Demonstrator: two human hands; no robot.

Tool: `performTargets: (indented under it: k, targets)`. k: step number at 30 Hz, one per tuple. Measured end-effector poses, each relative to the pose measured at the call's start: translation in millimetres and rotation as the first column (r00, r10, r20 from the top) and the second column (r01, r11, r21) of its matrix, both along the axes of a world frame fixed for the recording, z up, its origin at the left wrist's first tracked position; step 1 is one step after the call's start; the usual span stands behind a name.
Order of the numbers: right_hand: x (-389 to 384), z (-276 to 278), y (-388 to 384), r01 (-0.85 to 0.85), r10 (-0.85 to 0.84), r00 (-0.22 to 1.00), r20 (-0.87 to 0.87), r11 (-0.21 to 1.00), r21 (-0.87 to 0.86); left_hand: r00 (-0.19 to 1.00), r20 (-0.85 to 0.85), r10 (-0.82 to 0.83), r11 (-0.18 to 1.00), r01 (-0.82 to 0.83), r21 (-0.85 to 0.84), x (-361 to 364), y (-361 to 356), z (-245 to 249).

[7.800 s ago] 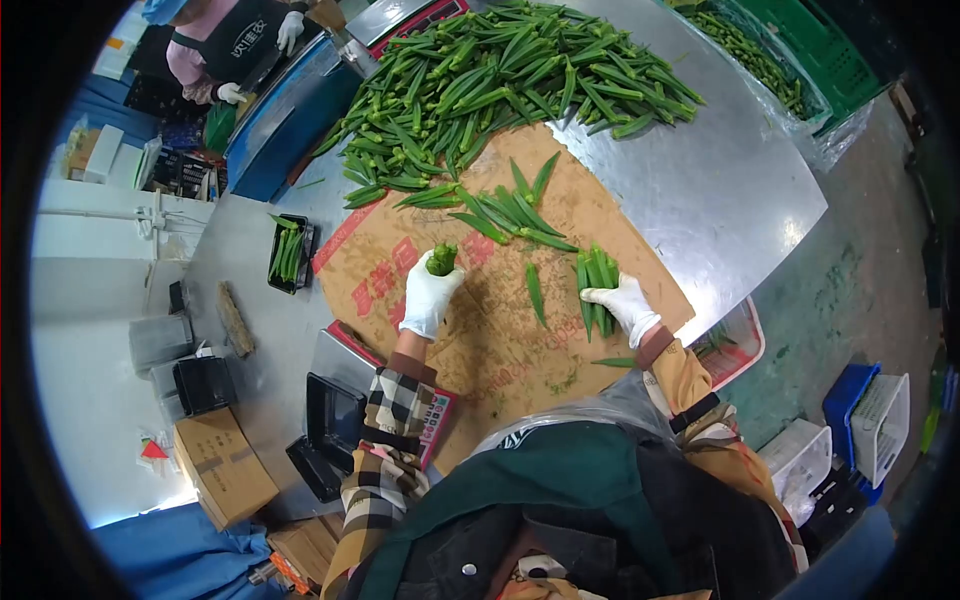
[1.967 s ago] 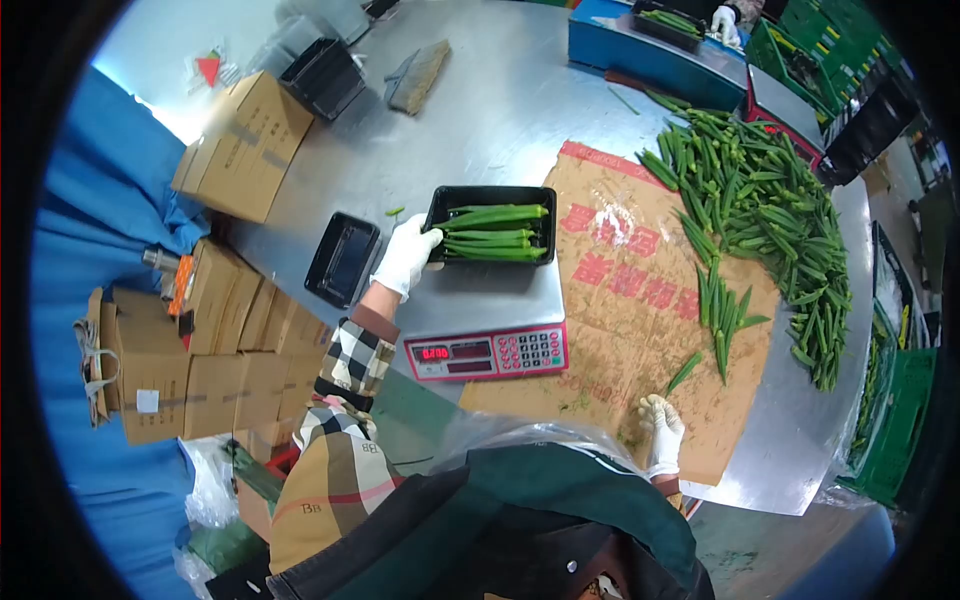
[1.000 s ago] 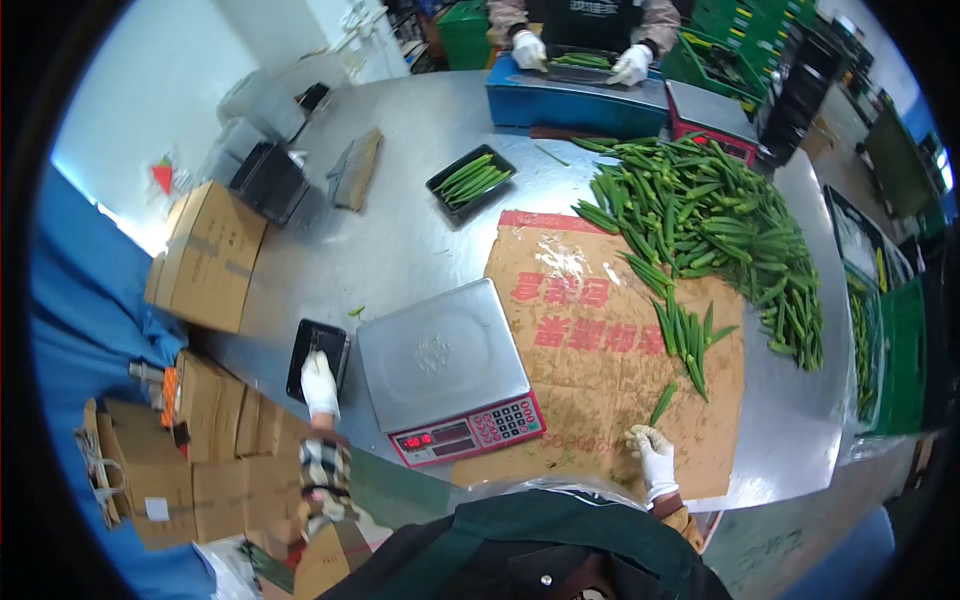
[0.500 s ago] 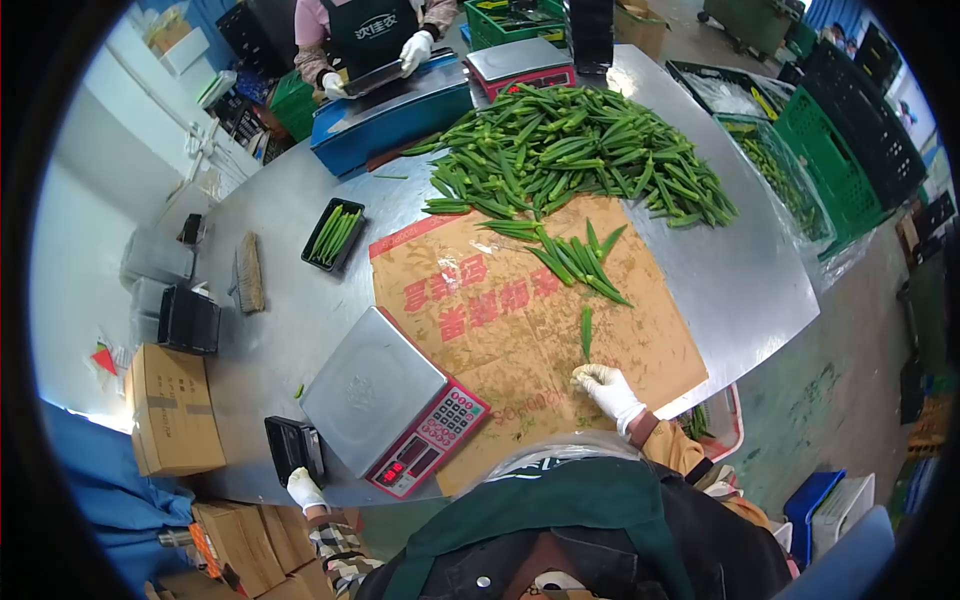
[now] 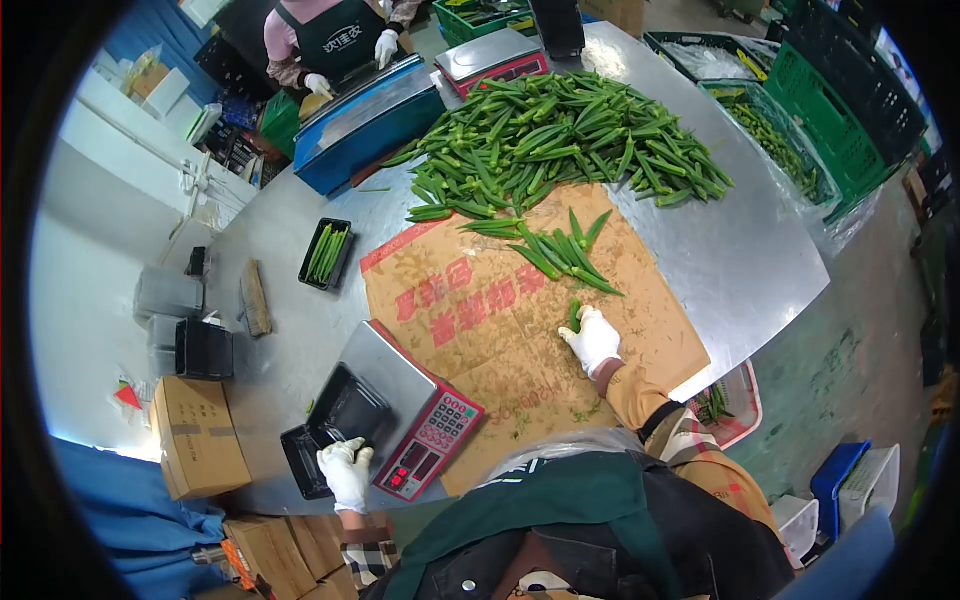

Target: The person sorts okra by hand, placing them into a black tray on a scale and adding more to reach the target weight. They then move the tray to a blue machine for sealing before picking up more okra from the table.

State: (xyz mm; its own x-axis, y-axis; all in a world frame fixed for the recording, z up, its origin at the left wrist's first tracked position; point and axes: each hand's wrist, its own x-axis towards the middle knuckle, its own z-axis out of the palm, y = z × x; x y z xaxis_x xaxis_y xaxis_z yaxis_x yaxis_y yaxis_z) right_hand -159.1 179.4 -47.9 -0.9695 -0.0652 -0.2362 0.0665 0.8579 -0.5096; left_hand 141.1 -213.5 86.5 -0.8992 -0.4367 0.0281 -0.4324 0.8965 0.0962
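Observation:
My gloved left hand (image 5: 346, 474) grips the near edge of an empty black tray (image 5: 350, 402), which is over the plate of the red-and-grey scale (image 5: 400, 365). Another black tray (image 5: 304, 462) lies at the scale's left side. On the cardboard sheet (image 5: 500, 385), my gloved right hand (image 5: 594, 341) has its fingers round an okra pod (image 5: 574, 316). A few loose pods (image 5: 565, 255) lie beyond it, in front of the large okra pile (image 5: 570, 135). One black tray filled with okra (image 5: 326, 253) stands on the metal table left of the cardboard.
Across the table a co-worker (image 5: 335, 40) stands behind a blue wrapping machine (image 5: 368, 125). A second scale (image 5: 490, 62) is beside it. Green crates (image 5: 820, 120) stand at the right, a cardboard box (image 5: 200, 437) at the left. A basket (image 5: 740, 405) sits below the table's right edge.
My left hand has moved right and up, bringing a black tray over the scale. My right hand has moved slightly forward with the pod. The co-worker's dark tray is no longer visible in their hands.

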Motion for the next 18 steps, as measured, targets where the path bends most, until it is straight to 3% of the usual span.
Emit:
performTargets:
  k: [3,4,6,8,9,10,12,16,18]
  targets:
    - [-11,-4,3,0.030,-0.027,0.998,0.064,0.999,-0.038,0.975,-0.209,0.070,0.990,-0.043,0.131,-31,26,25]
    - [-15,-7,7,0.044,-0.037,0.996,0.083,0.995,-0.089,0.980,-0.185,0.075,0.989,-0.049,0.141,-51,41,44]
    - [-20,-5,14,0.089,-0.067,0.992,0.104,0.972,-0.219,0.956,-0.295,-0.007,0.982,0.062,0.181,-94,68,61]
    - [-22,9,23,0.147,-0.112,0.987,0.113,0.915,-0.376,0.935,-0.356,0.002,0.933,0.126,0.336,-146,104,69]
    - [-27,16,26,0.140,-0.133,0.990,0.046,0.919,-0.369,0.925,-0.379,0.010,0.874,0.176,0.454,-175,126,66]
    - [-35,13,28,0.076,-0.104,0.991,-0.087,0.957,-0.279,0.916,-0.401,0.022,0.796,0.226,0.561,-203,146,62]
    - [-53,8,36,-0.021,-0.003,0.941,-0.339,0.997,-0.068,0.902,-0.408,-0.143,0.742,0.370,0.559,-261,171,30]
    - [-80,-1,39,-0.130,0.198,0.925,-0.325,0.967,0.220,0.872,-0.370,-0.321,0.669,0.485,0.563,-355,207,-67]
    - [-83,-4,39,-0.176,0.254,0.909,-0.329,0.952,0.249,0.758,-0.361,-0.544,0.736,0.637,0.230,-387,211,-110]
